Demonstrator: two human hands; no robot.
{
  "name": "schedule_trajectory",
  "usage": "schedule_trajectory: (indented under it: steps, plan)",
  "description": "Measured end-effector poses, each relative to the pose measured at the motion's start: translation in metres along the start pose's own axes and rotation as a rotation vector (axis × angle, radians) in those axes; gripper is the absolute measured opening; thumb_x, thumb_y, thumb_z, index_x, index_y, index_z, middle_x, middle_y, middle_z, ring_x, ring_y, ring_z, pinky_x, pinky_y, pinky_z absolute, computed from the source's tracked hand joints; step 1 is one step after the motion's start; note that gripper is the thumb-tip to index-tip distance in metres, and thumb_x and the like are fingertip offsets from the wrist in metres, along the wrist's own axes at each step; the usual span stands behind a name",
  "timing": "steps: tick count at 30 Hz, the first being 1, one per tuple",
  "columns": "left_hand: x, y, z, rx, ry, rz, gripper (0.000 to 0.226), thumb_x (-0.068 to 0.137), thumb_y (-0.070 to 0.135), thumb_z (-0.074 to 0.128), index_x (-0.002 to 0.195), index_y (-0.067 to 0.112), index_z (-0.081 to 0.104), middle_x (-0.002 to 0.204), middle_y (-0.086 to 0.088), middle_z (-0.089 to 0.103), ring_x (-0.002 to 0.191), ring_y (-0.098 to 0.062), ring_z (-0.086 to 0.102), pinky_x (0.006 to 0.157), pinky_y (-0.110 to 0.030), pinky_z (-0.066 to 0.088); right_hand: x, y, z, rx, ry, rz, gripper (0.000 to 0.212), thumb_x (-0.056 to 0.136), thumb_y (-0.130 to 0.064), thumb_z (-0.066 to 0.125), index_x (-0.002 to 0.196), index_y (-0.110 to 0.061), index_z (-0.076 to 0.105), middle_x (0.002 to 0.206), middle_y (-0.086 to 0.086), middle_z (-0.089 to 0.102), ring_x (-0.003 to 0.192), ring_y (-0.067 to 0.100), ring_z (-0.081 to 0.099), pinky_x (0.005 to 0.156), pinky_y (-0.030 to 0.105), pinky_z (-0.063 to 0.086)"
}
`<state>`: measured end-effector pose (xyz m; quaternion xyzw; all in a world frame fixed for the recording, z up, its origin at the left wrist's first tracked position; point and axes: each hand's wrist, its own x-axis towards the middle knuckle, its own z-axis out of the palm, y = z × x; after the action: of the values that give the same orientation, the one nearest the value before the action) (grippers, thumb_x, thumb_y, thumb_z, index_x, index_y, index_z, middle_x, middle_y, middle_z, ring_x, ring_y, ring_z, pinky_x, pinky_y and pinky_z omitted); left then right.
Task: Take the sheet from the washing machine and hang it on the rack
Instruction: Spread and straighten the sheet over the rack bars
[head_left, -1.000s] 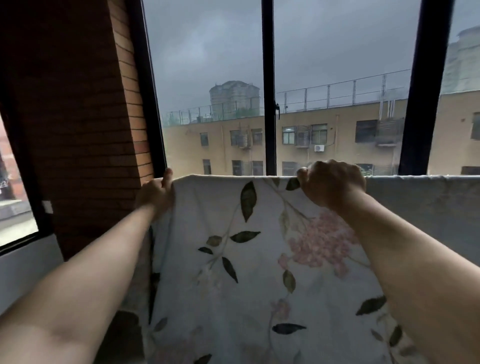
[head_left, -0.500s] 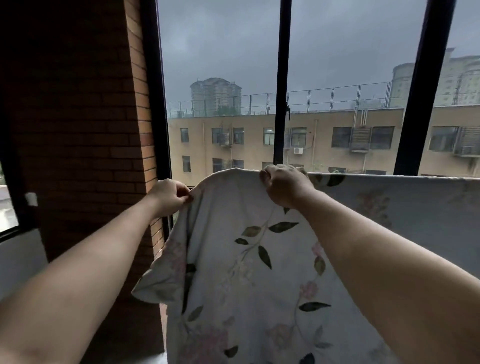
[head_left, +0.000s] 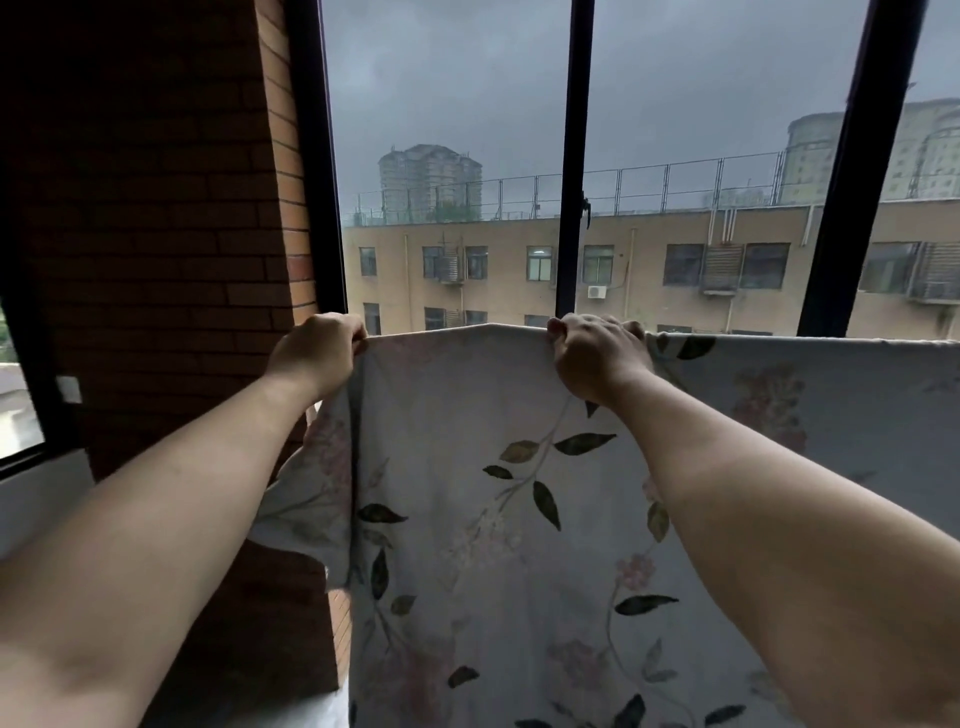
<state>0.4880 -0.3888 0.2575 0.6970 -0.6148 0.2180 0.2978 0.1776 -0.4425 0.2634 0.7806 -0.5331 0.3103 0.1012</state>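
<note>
A pale sheet (head_left: 467, 519) printed with dark leaves and pink flowers hangs in front of the window, its top edge running level from the middle to the right border. The rack under it is hidden by the cloth. My left hand (head_left: 317, 353) is closed on the sheet's top left corner. My right hand (head_left: 597, 353) grips the top edge a short way to the right. The stretch of edge between my hands is pulled taut. A loose flap of sheet (head_left: 306, 514) droops below my left wrist.
A dark brick pillar (head_left: 171, 260) stands close on the left. Black window frames (head_left: 571, 156) run upright behind the sheet, with a beige building (head_left: 649, 270) outside. A white sill (head_left: 36, 499) lies at the lower left.
My hands have drawn the sheet's top edge straight and taut; half a second ago it sagged in a curve. My left hand rose to the level of my right.
</note>
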Motion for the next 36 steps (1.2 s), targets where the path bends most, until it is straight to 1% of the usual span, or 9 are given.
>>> schedule_trajectory:
  steps: [6, 11, 13, 15, 18, 22, 25, 28, 36]
  plan:
    - [-0.005, 0.03, 0.007, 0.045, -0.087, -0.072, 0.015, 0.088, 0.01, 0.05, 0.098, 0.015, 0.06, 0.104, -0.014, 0.064, 0.095, -0.037, 0.062, 0.072, -0.038, 0.046, -0.003, 0.006, 0.003, -0.052, -0.029, 0.071, 0.047, 0.104, -0.043, 0.02, 0.126, -0.019, 0.054, 0.133, 0.008, 0.054, 0.126, 0.029, 0.044, 0.107, 0.044, 0.027]
    - [-0.018, 0.064, 0.009, -0.047, -0.071, -0.014, 0.048, 0.086, 0.01, 0.051, 0.134, 0.014, 0.047, 0.132, -0.016, 0.052, 0.115, -0.039, 0.055, 0.09, -0.046, 0.048, -0.024, 0.016, 0.003, -0.155, -0.089, -0.004, 0.046, 0.102, -0.043, 0.026, 0.142, -0.02, 0.033, 0.15, 0.009, 0.033, 0.142, 0.028, 0.022, 0.118, 0.046, 0.01]
    - [-0.027, 0.077, 0.015, -0.08, 0.02, 0.102, 0.05, 0.088, 0.011, 0.048, 0.137, 0.012, 0.044, 0.137, -0.017, 0.046, 0.122, -0.039, 0.049, 0.093, -0.051, 0.048, -0.034, 0.019, 0.002, -0.187, -0.13, -0.04, 0.058, 0.103, -0.045, 0.023, 0.156, -0.023, 0.011, 0.164, 0.001, 0.008, 0.152, 0.022, -0.002, 0.122, 0.045, -0.005]
    - [-0.043, 0.09, 0.03, -0.034, 0.159, 0.268, 0.047, 0.086, 0.012, 0.048, 0.133, 0.01, 0.048, 0.137, -0.015, 0.046, 0.122, -0.037, 0.047, 0.087, -0.051, 0.05, -0.047, 0.022, 0.005, -0.224, -0.137, -0.065, 0.064, 0.103, -0.048, 0.019, 0.158, -0.024, -0.004, 0.165, -0.005, -0.012, 0.15, 0.016, -0.018, 0.121, 0.046, -0.011]
    - [-0.078, 0.116, 0.068, 0.036, 0.249, 0.512, 0.043, 0.081, 0.017, 0.056, 0.124, 0.009, 0.056, 0.136, -0.013, 0.052, 0.122, -0.035, 0.051, 0.088, -0.049, 0.05, -0.086, 0.043, 0.025, -0.284, -0.166, -0.06, 0.064, 0.103, -0.048, 0.018, 0.158, -0.024, -0.007, 0.164, -0.006, -0.014, 0.151, 0.015, -0.016, 0.121, 0.049, -0.009]
    - [-0.144, 0.155, 0.129, -0.08, 0.048, 0.766, 0.048, 0.069, 0.01, 0.058, 0.117, 0.007, 0.062, 0.134, -0.016, 0.055, 0.122, -0.037, 0.049, 0.099, -0.045, 0.037, -0.156, 0.09, 0.052, -0.331, -0.429, 0.053, 0.061, 0.105, -0.044, 0.015, 0.157, -0.022, -0.009, 0.165, -0.004, -0.014, 0.152, 0.017, -0.011, 0.123, 0.047, -0.002]
    - [-0.195, 0.181, 0.171, -0.124, -0.227, 0.772, 0.053, 0.065, 0.006, 0.066, 0.118, 0.01, 0.064, 0.132, -0.013, 0.056, 0.121, -0.035, 0.053, 0.096, -0.043, 0.042, -0.208, 0.127, 0.065, -0.306, -0.576, 0.19, 0.06, 0.106, -0.041, 0.015, 0.158, -0.02, -0.007, 0.165, -0.003, -0.011, 0.152, 0.017, -0.006, 0.123, 0.047, 0.002]
    - [-0.232, 0.216, 0.201, -0.127, -0.493, 0.789, 0.047, 0.078, 0.012, 0.061, 0.125, 0.016, 0.06, 0.132, -0.006, 0.055, 0.118, -0.028, 0.054, 0.093, -0.038, 0.045, -0.266, 0.168, 0.071, -0.267, -0.666, 0.329, 0.059, 0.107, -0.038, 0.017, 0.158, -0.018, -0.002, 0.166, -0.002, -0.006, 0.153, 0.019, -0.002, 0.122, 0.047, 0.003]
    - [-0.295, 0.314, 0.25, -0.179, -0.857, 0.822, 0.03, 0.09, 0.019, 0.055, 0.12, 0.023, 0.056, 0.126, -0.003, 0.053, 0.112, -0.025, 0.056, 0.091, -0.034, 0.045, -0.378, 0.254, 0.055, -0.113, -0.67, 0.64, 0.056, 0.107, -0.029, 0.02, 0.158, -0.011, 0.005, 0.166, 0.004, 0.004, 0.151, 0.021, 0.011, 0.119, 0.043, 0.016]
